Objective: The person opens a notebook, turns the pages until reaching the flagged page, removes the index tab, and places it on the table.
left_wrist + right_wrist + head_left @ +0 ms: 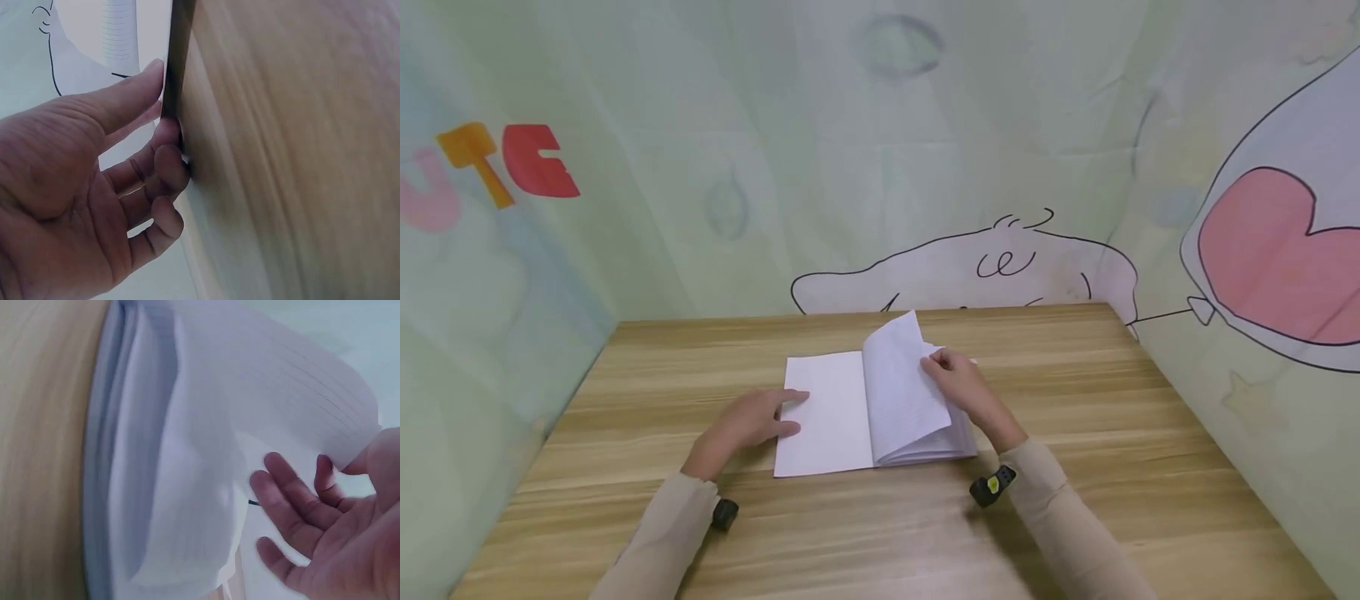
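An open notebook (pixel 829 408) lies on the wooden table, its left side a blank white page. My left hand (pixel 752 418) rests at its left edge, thumb and forefinger extended onto the blank page. In the left wrist view the other fingers (pixel 167 169) bend loosely beside the notebook's edge. Between thumb and forefinger, my right hand (pixel 958 383) pinches the outer edge of a lined page (pixel 898 387), which stands raised and curved above the right side. Seen from the right wrist, the remaining fingers (pixel 281 500) spread away from the paper, with several loose pages (pixel 169 456) fanned below.
The wood-grain table (pixel 865 542) extends around the notebook on all sides. Behind it hangs a pale printed cloth (pixel 700 167) with cartoon drawings, and it also covers both sides. Black devices (pixel 988 487) are strapped at both wrists.
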`<action>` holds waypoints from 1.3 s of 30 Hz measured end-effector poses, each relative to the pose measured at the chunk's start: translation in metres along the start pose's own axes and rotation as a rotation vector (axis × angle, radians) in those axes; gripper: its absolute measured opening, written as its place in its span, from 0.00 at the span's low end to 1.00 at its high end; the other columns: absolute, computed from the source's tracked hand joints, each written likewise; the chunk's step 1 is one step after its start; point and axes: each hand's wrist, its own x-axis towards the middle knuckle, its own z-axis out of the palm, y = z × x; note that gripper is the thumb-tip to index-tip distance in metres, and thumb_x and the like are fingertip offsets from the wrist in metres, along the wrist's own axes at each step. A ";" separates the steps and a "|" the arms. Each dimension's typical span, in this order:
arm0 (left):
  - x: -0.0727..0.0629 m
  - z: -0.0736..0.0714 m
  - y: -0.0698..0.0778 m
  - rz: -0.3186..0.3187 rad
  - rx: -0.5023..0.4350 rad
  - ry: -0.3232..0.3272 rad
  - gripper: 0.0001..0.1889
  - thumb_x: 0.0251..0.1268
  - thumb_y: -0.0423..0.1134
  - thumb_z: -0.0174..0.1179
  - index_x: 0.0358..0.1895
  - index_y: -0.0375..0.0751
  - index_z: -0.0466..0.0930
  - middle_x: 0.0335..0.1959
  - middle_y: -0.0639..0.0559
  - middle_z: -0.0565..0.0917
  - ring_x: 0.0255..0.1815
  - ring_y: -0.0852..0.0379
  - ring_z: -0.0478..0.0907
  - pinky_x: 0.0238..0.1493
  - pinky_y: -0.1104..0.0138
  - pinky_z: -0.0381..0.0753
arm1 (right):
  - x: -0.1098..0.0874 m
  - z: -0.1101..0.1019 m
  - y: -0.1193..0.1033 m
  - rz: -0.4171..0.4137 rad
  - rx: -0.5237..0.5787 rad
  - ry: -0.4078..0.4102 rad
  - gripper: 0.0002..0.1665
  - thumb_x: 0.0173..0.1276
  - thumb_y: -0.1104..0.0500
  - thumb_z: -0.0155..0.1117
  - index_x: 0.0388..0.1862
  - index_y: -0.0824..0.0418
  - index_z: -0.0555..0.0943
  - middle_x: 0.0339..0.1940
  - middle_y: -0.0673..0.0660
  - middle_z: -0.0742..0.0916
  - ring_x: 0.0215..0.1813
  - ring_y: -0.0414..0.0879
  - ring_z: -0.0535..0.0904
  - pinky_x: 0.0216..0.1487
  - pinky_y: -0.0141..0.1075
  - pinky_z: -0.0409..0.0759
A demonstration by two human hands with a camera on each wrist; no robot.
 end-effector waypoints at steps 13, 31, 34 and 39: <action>0.005 -0.001 0.002 -0.017 0.009 -0.009 0.28 0.65 0.43 0.68 0.68 0.44 0.75 0.44 0.47 0.82 0.42 0.50 0.73 0.54 0.48 0.75 | 0.005 -0.010 -0.015 0.214 0.232 -0.159 0.21 0.80 0.56 0.51 0.59 0.72 0.75 0.45 0.59 0.82 0.43 0.47 0.79 0.50 0.40 0.77; 0.007 -0.015 -0.006 0.058 -0.063 -0.156 0.33 0.66 0.41 0.68 0.73 0.41 0.69 0.34 0.49 0.76 0.35 0.54 0.69 0.40 0.60 0.71 | 0.013 0.027 -0.039 0.074 0.268 -0.186 0.11 0.76 0.58 0.56 0.47 0.66 0.78 0.42 0.55 0.82 0.43 0.47 0.78 0.51 0.38 0.72; 0.008 -0.017 -0.012 0.066 -0.119 -0.157 0.31 0.67 0.44 0.66 0.72 0.42 0.71 0.33 0.50 0.75 0.34 0.55 0.69 0.39 0.61 0.70 | 0.015 0.038 -0.040 0.055 0.275 -0.194 0.11 0.75 0.58 0.58 0.46 0.67 0.79 0.41 0.55 0.82 0.42 0.45 0.78 0.48 0.36 0.73; 0.012 -0.015 -0.019 0.116 -0.138 -0.110 0.25 0.68 0.41 0.65 0.66 0.39 0.78 0.26 0.53 0.73 0.27 0.58 0.68 0.31 0.65 0.69 | 0.016 0.059 -0.038 0.038 0.292 -0.212 0.11 0.74 0.59 0.59 0.44 0.68 0.80 0.34 0.51 0.81 0.35 0.41 0.76 0.40 0.31 0.72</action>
